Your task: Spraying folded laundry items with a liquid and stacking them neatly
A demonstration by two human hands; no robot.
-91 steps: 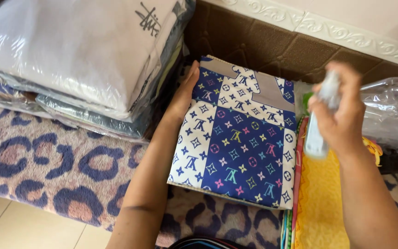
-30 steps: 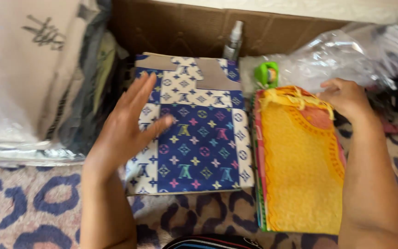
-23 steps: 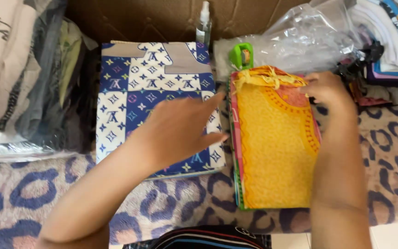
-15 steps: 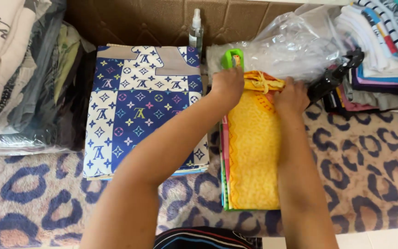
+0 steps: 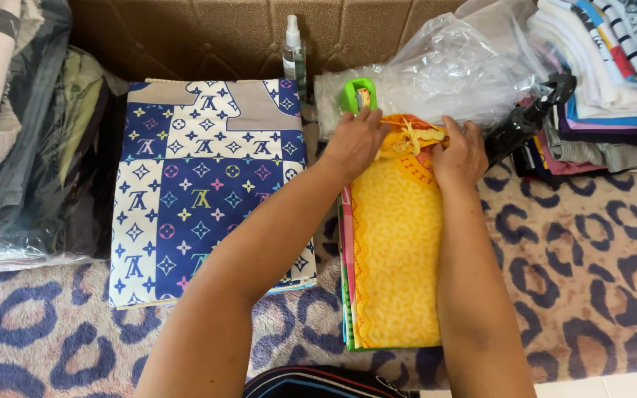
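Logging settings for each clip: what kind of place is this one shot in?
Probably a home or small shop corner where clothes are folded and packed. Both hands, left hand and right hand, rest on a yellow folded cloth; bagged garments and clear plastic bags lie around.

left hand (image 5: 355, 140) covers yellow cloth (image 5: 396, 258) top corner (grip unclear); folded stacks cut off.

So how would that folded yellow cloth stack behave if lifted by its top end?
The yellow cloth stack is soft folded fabric, so it would likely sag. Its loose layers may slide apart. Both hands, left hand and right hand, press its top end.
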